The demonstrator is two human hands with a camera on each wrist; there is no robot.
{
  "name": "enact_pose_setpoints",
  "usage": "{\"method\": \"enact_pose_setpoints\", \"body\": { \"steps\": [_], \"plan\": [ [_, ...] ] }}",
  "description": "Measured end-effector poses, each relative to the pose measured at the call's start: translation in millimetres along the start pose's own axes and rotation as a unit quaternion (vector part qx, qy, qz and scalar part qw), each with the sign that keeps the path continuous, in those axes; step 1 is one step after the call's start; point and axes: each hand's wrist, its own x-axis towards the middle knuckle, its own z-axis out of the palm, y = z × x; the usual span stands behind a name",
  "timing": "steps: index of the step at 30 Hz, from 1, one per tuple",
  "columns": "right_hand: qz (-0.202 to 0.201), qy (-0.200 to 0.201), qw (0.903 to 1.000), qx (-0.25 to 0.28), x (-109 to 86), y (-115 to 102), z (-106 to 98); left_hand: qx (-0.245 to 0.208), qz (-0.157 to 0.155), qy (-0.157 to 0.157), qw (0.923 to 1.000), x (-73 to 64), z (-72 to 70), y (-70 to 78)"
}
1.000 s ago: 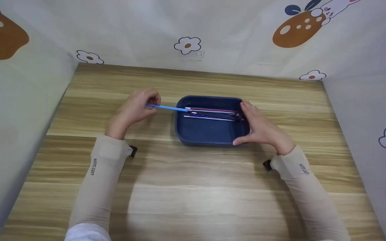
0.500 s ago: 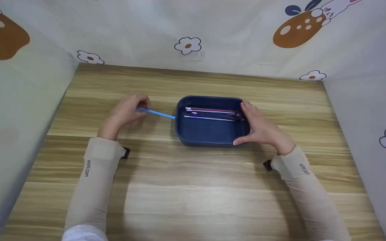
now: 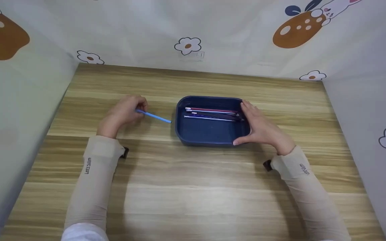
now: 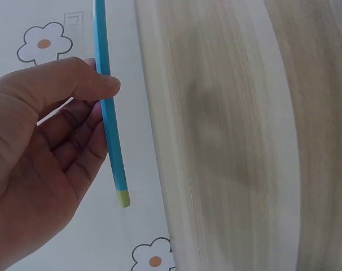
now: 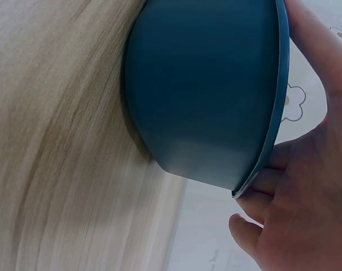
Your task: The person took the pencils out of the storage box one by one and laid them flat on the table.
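In the head view my left hand (image 3: 126,108) is left of a dark blue box (image 3: 209,134), pinching a blue pencil (image 3: 157,117) between thumb and fingers. The pencil points right and slants toward me, its free end just short of the box's left wall. The left wrist view shows the pencil's yellow-green end (image 4: 123,199) sticking out past the fingers. My right hand (image 3: 263,129) grips the right end of the box, thumb on the near rim and fingers at the far corner. Inside the box, several slim pencils (image 3: 213,118) lie side by side toward the far wall.
The box stands on a wood-grain table (image 3: 193,187). Behind and at both sides of the table hang pale sheets (image 3: 233,40) printed with flowers and fruit. Small black cameras (image 3: 267,165) sit at the sleeve cuffs.
My left hand has moved left and slightly toward me, bringing the blue pencil from over the box out past its left rim. The right hand and box have stayed put.
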Motion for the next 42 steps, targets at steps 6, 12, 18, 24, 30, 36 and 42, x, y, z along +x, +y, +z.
{"method": "enact_pose_setpoints", "body": {
  "steps": [6,12,18,24,30,36,42],
  "plan": [
    [-0.001,-0.004,1.0000,0.004,0.1,0,-1,0.030,-0.006,-0.021,0.9993,3.8,1.8,-0.8],
    [0.006,-0.011,0.9999,-0.001,0.3,0,-1,0.041,-0.022,-0.030,0.9985,4.5,5.7,-1.7],
    [0.009,-0.012,0.9999,0.000,-0.5,-1,-2,0.059,-0.016,-0.032,0.9976,8.1,8.7,-3.1],
    [0.007,-0.011,0.9999,-0.003,-0.4,-1,-2,0.069,-0.004,-0.044,0.9966,11.5,12.0,-4.3],
    [0.008,-0.011,0.9999,-0.002,-0.1,0,0,0.073,-0.020,-0.052,0.9958,13.4,16.4,-6.4],
    [0.005,-0.010,0.9999,0.001,0.2,0,-1,0.084,-0.018,-0.033,0.9957,14.2,20.8,-8.9],
    [-0.010,-0.004,0.9999,0.007,1.7,0,-1,0.066,-0.016,-0.021,0.9975,13.0,21.4,-7.8]
  ]
}}
